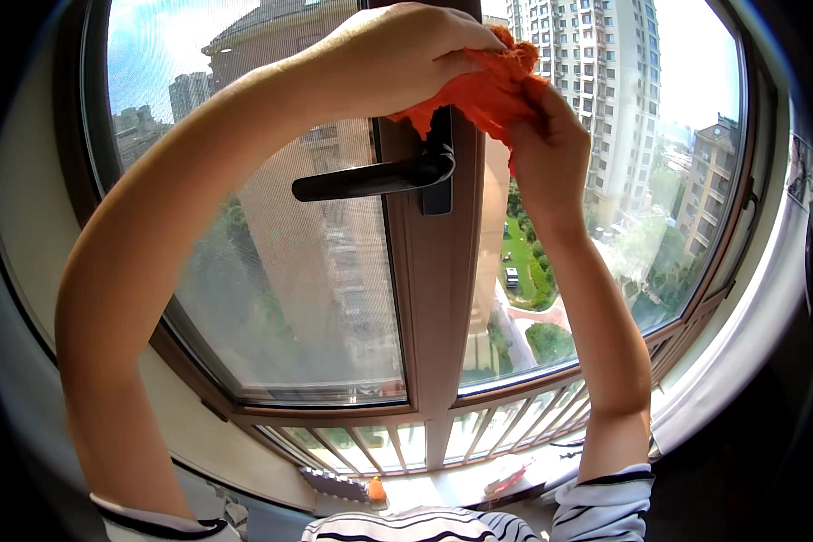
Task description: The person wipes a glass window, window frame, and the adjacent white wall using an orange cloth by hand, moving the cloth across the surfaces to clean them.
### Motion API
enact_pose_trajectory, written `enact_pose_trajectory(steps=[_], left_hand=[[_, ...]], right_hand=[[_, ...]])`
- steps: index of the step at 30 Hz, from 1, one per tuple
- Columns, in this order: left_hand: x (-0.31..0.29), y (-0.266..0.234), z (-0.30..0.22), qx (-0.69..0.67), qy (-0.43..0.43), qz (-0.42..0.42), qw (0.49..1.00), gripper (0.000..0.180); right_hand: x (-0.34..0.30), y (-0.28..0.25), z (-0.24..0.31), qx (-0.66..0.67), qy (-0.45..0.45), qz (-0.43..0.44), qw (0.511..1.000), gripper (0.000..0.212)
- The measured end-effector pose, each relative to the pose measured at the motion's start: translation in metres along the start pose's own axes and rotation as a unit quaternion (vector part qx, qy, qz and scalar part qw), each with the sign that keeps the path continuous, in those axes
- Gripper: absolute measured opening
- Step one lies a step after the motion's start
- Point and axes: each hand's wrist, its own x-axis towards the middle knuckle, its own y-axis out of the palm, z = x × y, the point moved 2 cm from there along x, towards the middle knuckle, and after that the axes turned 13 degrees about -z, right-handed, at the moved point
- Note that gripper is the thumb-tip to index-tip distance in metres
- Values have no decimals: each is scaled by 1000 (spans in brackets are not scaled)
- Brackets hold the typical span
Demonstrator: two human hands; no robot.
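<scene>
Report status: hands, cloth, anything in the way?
Left hand and right hand both gripping the orange cloth, raised at the window frame. Black handle sits just below the cloth. Nothing else blocking.

Black window handle (370,179), brown frame (434,298), bldgs outside (596,81), railing (479,429).

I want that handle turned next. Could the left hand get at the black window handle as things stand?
Probably yes: the left hand sits just above the black window handle with nothing between them, though its grip is busy on the orange cloth.
</scene>
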Motion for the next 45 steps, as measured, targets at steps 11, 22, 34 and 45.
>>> enact_pose_trajectory(steps=[11,22,34,45], left_hand=[[-74,5,-12,-37,-109,-43,992,38],[-125,57,-54,329,128,-81,932,44],[-173,101,-47,65,-208,-162,962,59],[-150,126,-40,-25,-157,-277,948,59]], right_hand=[[-53,16,6,70,110,147,981,33],[-148,23,-29,24,69,-56,996,34],[-130,4,-1,-17,-93,-15,995,47],[-118,35,-35,118,33,-40,992,38]])
